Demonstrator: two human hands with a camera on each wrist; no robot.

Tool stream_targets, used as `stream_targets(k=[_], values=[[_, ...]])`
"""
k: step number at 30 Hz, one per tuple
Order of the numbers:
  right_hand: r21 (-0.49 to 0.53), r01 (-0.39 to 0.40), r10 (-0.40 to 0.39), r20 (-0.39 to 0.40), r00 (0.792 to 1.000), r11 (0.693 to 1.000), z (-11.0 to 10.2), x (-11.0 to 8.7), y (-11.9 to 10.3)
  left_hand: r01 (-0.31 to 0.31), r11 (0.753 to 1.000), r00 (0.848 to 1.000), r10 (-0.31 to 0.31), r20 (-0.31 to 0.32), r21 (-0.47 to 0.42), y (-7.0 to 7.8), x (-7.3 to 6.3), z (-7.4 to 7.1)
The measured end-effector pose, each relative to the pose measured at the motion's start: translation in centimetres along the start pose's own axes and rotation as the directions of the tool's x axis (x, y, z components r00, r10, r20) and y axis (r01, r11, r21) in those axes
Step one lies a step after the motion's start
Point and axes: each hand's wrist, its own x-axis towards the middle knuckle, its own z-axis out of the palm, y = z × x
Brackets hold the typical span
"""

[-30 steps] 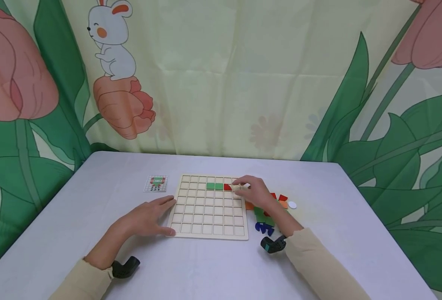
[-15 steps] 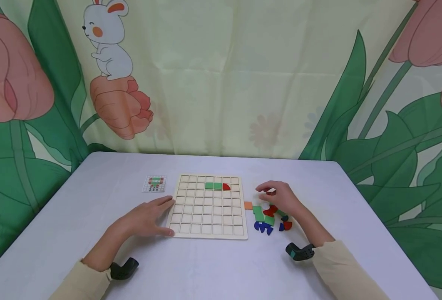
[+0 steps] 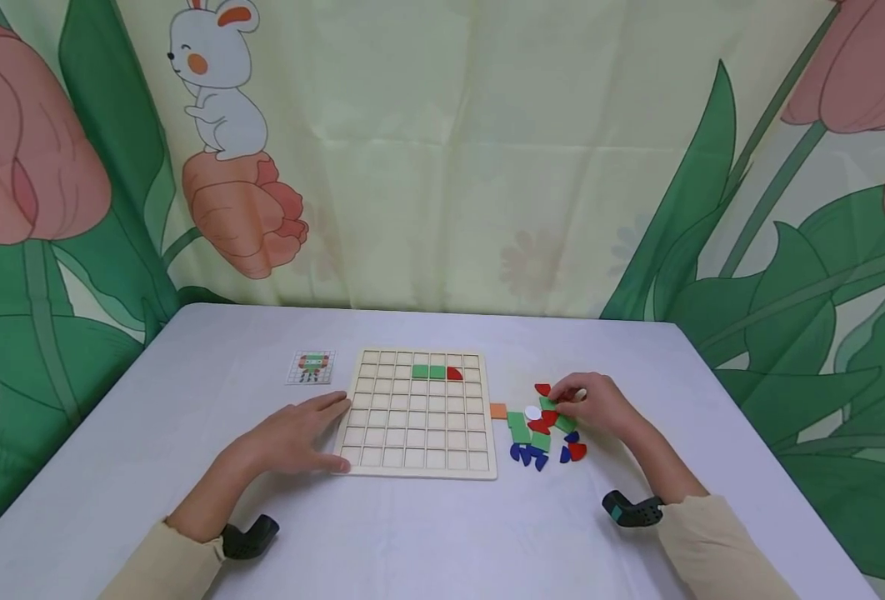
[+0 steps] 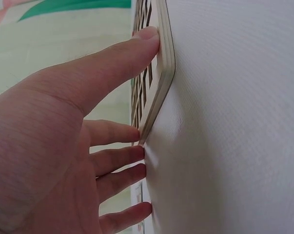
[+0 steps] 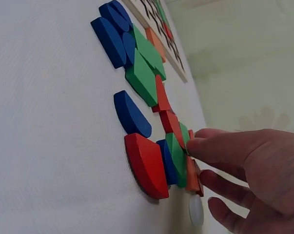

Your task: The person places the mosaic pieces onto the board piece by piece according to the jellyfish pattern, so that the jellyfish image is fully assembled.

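My left hand [image 3: 296, 435] rests along the left edge of a pale wooden grid board [image 3: 416, 423]; in the left wrist view the thumb [image 4: 147, 39] touches the board's corner area. Two green squares [image 3: 429, 372] and a red quarter-round piece [image 3: 454, 374] sit side by side in an upper row. My right hand [image 3: 596, 404] reaches over the loose coloured pieces right of the board. In the right wrist view its thumb tip is by a green piece [image 5: 176, 161] and red and orange ones, with no piece plainly pinched. Its fingers partly hide several pieces.
A small picture card [image 3: 311, 367] lies left of the board. An orange square [image 3: 498, 411] lies against the board's right edge. Blue pieces [image 3: 542, 462], a red piece [image 3: 577, 452] and a white round piece [image 3: 532, 412] lie spread on the white tablecloth.
My right hand has moved right, from the board beside the red piece to over the loose pieces. My left hand stays at the board's edge.
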Motion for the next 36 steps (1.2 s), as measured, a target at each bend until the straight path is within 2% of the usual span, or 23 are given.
stream_targets(k=[11,25,30,36], values=[[-0.044,0.019,-0.019,-0.01,1.0,0.999,0.09,0.08,-0.36,-0.001,1.0,1.0,0.001,-0.002,0.008,-0.16,0.36,0.2],[-0.084,0.019,-0.019,-0.003,1.0,0.996,0.34,0.36,-0.64,-0.009,1.0,1.0,0.009,0.002,0.003,0.06,0.05,-0.49],[-0.089,0.03,-0.031,0.001,1.0,0.996,0.25,0.5,-0.69,0.007,1.0,1.0,-0.007,0.001,-0.003,0.06,-0.07,-0.44],[-0.06,-0.009,0.008,-0.016,1.0,0.998,0.34,0.71,-0.62,0.004,1.0,1.0,-0.004,0.008,-0.011,0.05,-0.2,-0.38]])
